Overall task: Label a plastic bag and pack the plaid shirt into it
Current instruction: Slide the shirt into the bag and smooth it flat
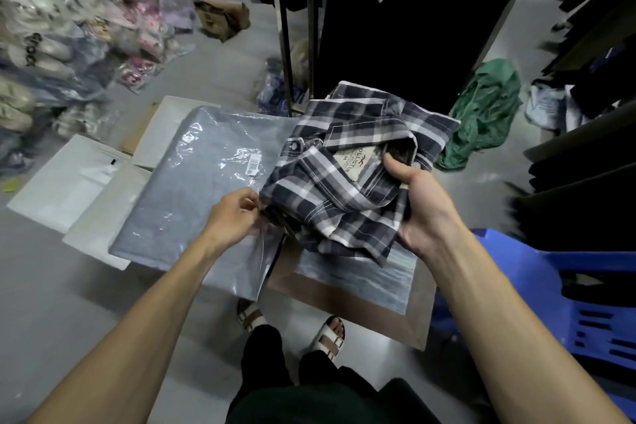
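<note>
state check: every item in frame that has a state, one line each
plaid shirt: folded, held up, not yet inside the bag
plastic bag: mouth pinched at the shirt's edge, empty
barcode label: stuck on the bag
left hand: pinching the bag's edge
right hand: gripping the shirt at the collar
green garment: crumpled on the floor

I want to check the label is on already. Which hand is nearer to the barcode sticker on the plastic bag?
Left. The left hand pinches the plastic bag at its opening, just below the barcode sticker. The right hand grips the plaid shirt farther right.
</note>
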